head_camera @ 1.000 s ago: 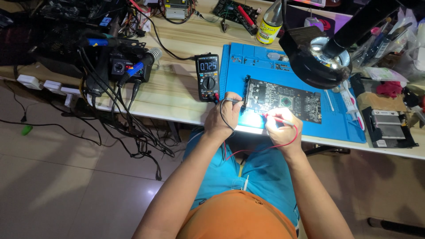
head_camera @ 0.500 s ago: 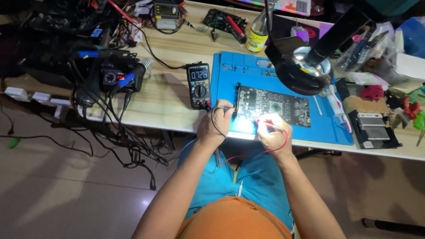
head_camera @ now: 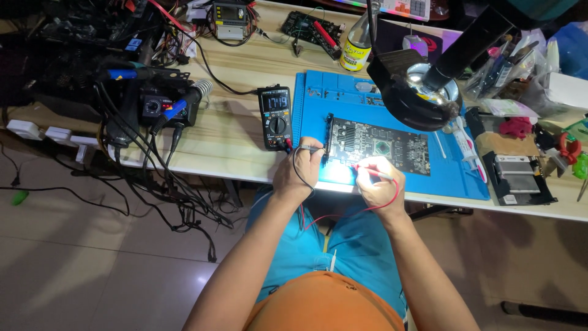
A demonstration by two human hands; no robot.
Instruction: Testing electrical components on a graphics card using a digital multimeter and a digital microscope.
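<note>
Both hands gripped meter probes, left hand (head_camera: 298,173) the black probe (head_camera: 311,148), right hand (head_camera: 381,186) the red probe (head_camera: 373,173); a slip might have bridged contacts on the circuit board (head_camera: 378,146)

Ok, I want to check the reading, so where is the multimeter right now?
In the head view the multimeter lies on the wooden bench, just off the blue mat's left edge, beyond the left hand.
</note>
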